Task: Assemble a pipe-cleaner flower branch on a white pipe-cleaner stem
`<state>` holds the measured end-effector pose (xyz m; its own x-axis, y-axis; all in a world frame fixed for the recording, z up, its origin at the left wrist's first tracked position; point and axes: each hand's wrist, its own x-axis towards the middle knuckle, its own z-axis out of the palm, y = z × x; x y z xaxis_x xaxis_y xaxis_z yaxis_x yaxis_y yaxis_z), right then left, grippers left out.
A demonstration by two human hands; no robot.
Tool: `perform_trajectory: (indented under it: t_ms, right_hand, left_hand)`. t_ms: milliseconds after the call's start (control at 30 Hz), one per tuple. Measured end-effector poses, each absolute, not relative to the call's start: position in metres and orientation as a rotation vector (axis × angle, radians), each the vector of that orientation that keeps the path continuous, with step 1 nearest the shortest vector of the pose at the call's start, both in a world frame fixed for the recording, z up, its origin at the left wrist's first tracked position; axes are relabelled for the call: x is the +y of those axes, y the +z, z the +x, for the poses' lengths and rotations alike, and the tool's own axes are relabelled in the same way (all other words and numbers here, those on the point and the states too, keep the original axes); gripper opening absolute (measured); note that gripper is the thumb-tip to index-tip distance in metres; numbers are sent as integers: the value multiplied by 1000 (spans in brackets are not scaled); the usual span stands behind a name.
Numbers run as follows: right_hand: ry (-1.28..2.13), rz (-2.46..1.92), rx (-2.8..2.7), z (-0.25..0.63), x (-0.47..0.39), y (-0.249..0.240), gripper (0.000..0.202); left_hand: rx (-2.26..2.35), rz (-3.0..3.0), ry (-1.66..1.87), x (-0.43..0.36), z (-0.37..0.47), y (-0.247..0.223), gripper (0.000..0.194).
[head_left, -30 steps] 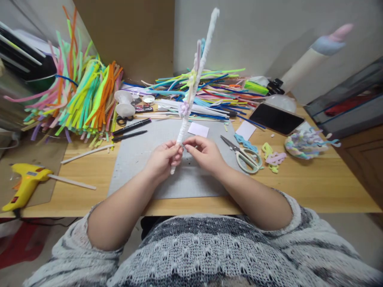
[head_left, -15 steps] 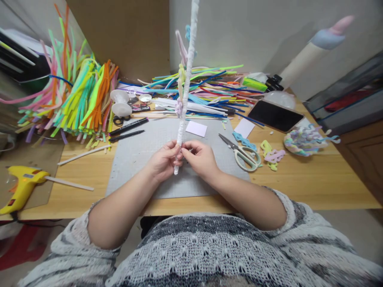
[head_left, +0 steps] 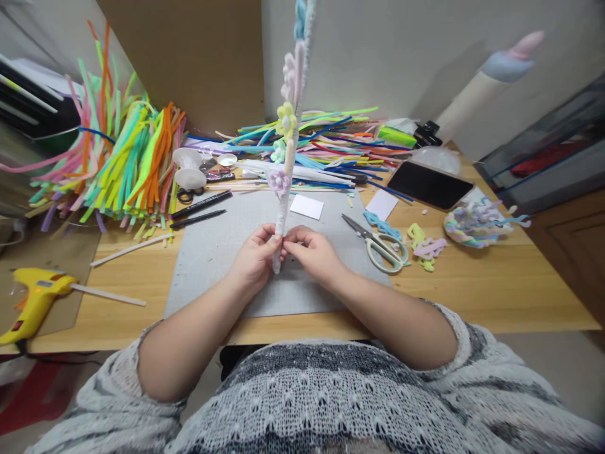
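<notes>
A long stick wrapped in white fuzzy pipe cleaner stands nearly upright before me, leaning slightly right at its top, which leaves the view. Pipe-cleaner flowers run along it: a lilac flower, a mint flower, a yellow flower, a pale pink flower and a blue piece. My left hand is closed around the stick near its lower end. My right hand pinches the stick from the other side, fingertips meeting the left thumb. What lies between the fingertips is partly hidden.
A grey cutting mat lies beneath. Scissors, twisted pipe-cleaner pieces, a phone and a woven bundle are right. Left are markers, a yellow glue gun and bunched pipe cleaners.
The stick has been turned in my fingers, so its flowers now face me more on the left side. Both hands keep their hold at the lower end. The view has shifted slightly.
</notes>
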<state>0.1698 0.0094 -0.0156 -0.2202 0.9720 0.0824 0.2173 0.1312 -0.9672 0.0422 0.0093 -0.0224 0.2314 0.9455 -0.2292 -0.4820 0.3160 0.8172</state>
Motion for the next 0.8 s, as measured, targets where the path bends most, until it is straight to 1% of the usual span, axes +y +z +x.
perform_trajectory:
  t_ms: [67,133,267,400,467,600,800]
  right_hand:
    - [1213,-1236,-1718,175,13,-8,17]
    - [1141,-1340,-1886,183,17,2,12]
    - [764,-1584,-2234,204,38,25,11]
    - [305,-1831,-2264,219,84,30,11]
    - [161,-1753,-2274,220,112,25,12]
    - [99,-1496,-2305,208,160,7,20]
    - [-16,-1449,-2321,179,194,-13,23]
  left_hand:
    - [819,707,1107,10,42,-23,25]
    - [809,707,1124,11,40,-23,23]
    - [817,636,1188,16,34,-19,26]
    - [808,556,1199,17,27,-15,23]
    - [804,527,1206,17,24,-14,22]
    - [779,504,1215,16,20,-10,22]
    - [735,438,1209,17,17,-4,24]
